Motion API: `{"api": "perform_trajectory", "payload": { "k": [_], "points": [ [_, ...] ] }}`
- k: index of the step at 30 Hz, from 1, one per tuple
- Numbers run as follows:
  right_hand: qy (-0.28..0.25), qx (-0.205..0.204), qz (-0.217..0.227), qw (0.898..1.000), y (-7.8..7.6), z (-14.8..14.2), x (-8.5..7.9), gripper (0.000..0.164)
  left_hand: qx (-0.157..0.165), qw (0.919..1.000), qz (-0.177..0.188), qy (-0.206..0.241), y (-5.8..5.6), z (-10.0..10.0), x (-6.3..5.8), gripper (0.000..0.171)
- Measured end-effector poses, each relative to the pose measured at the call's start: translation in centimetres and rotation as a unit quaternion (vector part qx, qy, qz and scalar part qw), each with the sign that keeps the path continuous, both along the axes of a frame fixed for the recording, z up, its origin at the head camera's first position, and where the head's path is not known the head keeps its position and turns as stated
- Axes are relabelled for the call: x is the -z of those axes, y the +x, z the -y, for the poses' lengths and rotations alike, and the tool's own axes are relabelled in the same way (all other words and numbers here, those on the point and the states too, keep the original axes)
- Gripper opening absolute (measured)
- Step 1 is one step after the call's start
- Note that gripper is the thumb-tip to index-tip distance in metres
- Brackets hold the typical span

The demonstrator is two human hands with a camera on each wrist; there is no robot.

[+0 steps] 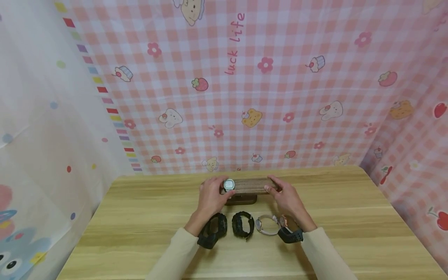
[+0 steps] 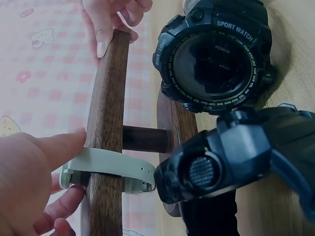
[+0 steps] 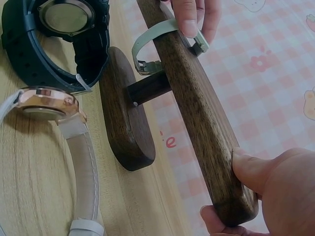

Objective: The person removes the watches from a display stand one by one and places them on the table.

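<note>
A dark wooden watch stand has a long crossbar on a short post above an oval base. Round the bar's left part goes a pale green watch, its strap closed with a buckle. My left hand pinches this watch between thumb and fingers at its case, against the bar. At the other end, my right hand grips the bar with its thumb on one face and fingers on the opposite one.
In front of the stand lie a black sport watch, another black watch, a pale-strapped watch and a rose-gold watch. They are close to both wrists. Behind the wooden table hangs a pink checked cloth.
</note>
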State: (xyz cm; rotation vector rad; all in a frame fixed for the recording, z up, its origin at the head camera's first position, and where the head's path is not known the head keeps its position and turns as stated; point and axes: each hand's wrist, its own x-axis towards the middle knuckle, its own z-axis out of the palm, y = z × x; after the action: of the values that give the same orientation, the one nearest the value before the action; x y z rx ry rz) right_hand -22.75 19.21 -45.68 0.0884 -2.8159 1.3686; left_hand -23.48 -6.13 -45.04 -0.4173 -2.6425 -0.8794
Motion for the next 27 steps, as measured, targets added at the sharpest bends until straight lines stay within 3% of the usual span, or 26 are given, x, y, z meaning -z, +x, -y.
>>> {"api": "perform_trajectory", "payload": {
  "k": [7,16,27],
  "points": [
    [0.008,-0.002,-0.004,1.000,0.0,0.1,0.0,0.052,0.006,0.9997,0.020,0.014,-0.3,0.5,-0.2,0.045],
    [0.007,0.000,0.002,1.000,-0.1,0.1,0.1,0.052,-0.016,0.9942,0.077,0.074,0.0,1.8,-0.4,0.049],
    [0.002,0.001,0.006,1.000,0.0,-0.1,0.2,0.053,-0.013,0.9907,0.089,0.102,0.2,4.1,-0.6,0.052]
  ]
}}
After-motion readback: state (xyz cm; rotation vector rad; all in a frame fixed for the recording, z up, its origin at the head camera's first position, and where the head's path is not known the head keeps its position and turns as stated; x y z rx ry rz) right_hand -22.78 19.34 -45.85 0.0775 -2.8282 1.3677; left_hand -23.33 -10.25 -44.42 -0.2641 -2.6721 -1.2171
